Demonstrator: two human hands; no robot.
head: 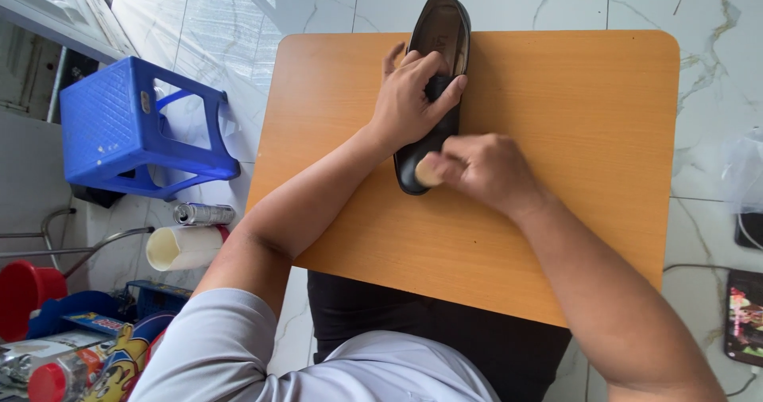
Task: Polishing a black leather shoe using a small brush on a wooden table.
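A black leather shoe (439,32) lies lengthwise on the orange wooden table (572,116), toe toward me, heel past the far edge. My left hand (412,96) grips the shoe across its middle, fingers curled over the opening. My right hand (485,167) is closed around a small pale round applicator (427,171), which is pressed against the toe of the shoe. The motion blurs the right hand slightly.
A blue plastic stool (139,128) stands on the marble floor at left. Below it lie a metal can (204,213) and a white cup (183,248). Cluttered containers sit at bottom left. A phone (745,314) lies on the floor at right.
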